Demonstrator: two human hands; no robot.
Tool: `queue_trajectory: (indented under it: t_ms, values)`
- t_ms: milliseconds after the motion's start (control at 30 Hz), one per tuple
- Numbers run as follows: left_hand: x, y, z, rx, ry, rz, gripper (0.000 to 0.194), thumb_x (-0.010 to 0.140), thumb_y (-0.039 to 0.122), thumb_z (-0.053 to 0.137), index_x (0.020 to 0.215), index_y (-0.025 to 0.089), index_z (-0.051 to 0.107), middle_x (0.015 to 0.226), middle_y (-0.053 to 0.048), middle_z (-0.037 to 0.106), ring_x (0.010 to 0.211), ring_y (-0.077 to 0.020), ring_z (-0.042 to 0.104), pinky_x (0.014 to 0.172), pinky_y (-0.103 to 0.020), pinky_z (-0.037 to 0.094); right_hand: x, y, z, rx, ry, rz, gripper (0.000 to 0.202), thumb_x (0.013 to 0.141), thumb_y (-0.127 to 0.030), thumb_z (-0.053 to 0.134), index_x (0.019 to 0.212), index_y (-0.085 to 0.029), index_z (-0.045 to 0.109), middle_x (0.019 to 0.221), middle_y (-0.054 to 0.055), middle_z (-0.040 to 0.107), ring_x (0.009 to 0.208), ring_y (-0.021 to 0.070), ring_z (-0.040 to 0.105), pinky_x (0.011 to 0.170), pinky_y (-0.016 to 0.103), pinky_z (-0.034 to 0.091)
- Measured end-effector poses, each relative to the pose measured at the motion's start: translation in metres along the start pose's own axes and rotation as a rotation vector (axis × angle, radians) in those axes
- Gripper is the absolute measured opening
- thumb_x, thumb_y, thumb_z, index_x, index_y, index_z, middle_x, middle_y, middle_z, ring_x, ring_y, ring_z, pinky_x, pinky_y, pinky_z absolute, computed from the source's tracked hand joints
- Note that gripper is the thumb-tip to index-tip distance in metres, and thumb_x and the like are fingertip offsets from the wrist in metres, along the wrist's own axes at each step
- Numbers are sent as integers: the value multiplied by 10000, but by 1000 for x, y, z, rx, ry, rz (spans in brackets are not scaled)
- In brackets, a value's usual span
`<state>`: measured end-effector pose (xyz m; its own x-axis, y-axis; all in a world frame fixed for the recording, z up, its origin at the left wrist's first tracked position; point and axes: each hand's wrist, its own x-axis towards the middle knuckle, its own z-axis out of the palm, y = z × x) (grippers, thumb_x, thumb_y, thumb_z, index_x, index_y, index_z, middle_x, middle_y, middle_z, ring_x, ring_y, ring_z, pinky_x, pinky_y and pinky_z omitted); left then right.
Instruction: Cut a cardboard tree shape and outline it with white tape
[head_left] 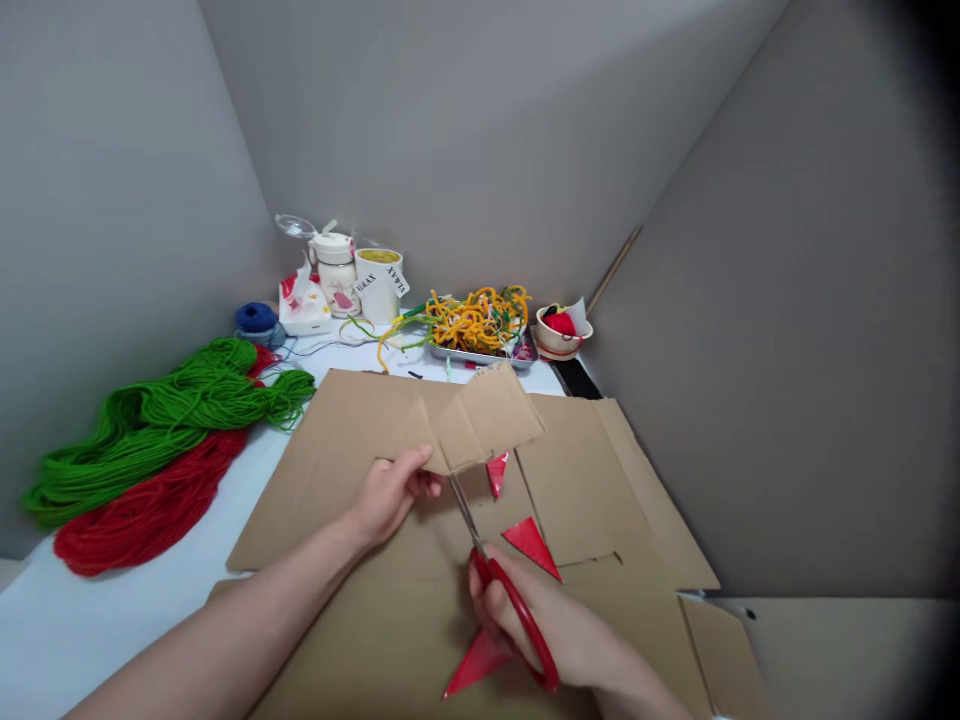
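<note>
My left hand (397, 492) pinches a small piece of brown cardboard (491, 410) by its near left edge, holding it up over a large cardboard sheet (315, 510). In my right hand (532, 610) are red-handled scissors (517, 620), fingers wrapped round the handles. Their blades point away from me and meet the near edge of the piece, beside my left fingertips; the blades look nearly closed. Red triangular scraps lie on the sheet: one (496, 474) just below the piece, another (532, 547) right of the scissors, a third (480, 662) partly under my right hand.
Green yarn (165, 420) and red yarn (157, 500) lie at the left. Behind the sheet stand a blue spool (256, 320), a tissue pack (304, 305), a white bottle (337, 275), a cup (379, 290), a tray of tangled yarn (480, 325) and a bowl (562, 342). Grey walls enclose the table.
</note>
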<state>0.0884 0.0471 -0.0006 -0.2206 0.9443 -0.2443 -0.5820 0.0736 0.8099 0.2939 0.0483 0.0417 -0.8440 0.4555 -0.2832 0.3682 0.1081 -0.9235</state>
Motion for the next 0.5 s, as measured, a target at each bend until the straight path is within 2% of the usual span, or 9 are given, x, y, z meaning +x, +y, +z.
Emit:
queue_trajectory:
  t_ms: [100, 200, 300, 367, 433, 500]
  values:
    - [9, 13, -5, -119, 68, 98, 167, 633, 288, 710, 628, 123, 682, 567, -22, 649, 479, -99, 532, 438, -207, 395, -6, -3, -11, -7, -53, 48, 455, 860, -630, 401, 778, -186, 451, 667, -15, 486, 567, 102, 428, 525, 223, 350]
    - [13, 22, -9, -168, 121, 120, 148, 591, 262, 699, 606, 124, 647, 560, -7, 631, 449, -78, 499, 403, -191, 366, -7, 3, -24, 50, -21, 128, 406, 855, -572, 477, 750, -180, 472, 628, -21, 505, 548, 104, 460, 527, 226, 355]
    - [13, 25, -12, -165, 122, 84, 168, 566, 281, 673, 554, 140, 582, 483, 30, 553, 392, -42, 411, 380, -171, 322, 1, 14, -34, 223, 188, 103, 408, 898, -506, 439, 663, -175, 485, 571, -18, 511, 508, 100, 467, 530, 233, 363]
    - [11, 24, -12, -119, 79, 27, 209, 555, 285, 661, 491, 154, 511, 409, 63, 444, 360, -25, 338, 359, -161, 269, 9, 21, -37, 448, 427, -1, 401, 898, -511, 417, 673, -186, 485, 592, -13, 546, 461, 91, 449, 518, 240, 371]
    - [8, 21, -13, -66, 24, -42, 248, 532, 261, 664, 446, 163, 453, 381, 77, 370, 349, -19, 294, 345, -164, 213, 15, 24, -37, 629, 596, -102, 356, 865, -532, 453, 738, -202, 497, 667, -2, 594, 458, 98, 474, 521, 252, 403]
    - [6, 17, -12, -32, -21, -92, 226, 507, 222, 674, 454, 159, 463, 400, 68, 393, 357, -23, 302, 346, -172, 190, 19, 21, -33, 654, 622, -152, 296, 807, -504, 556, 843, -211, 539, 793, 35, 643, 586, 148, 579, 583, 280, 460]
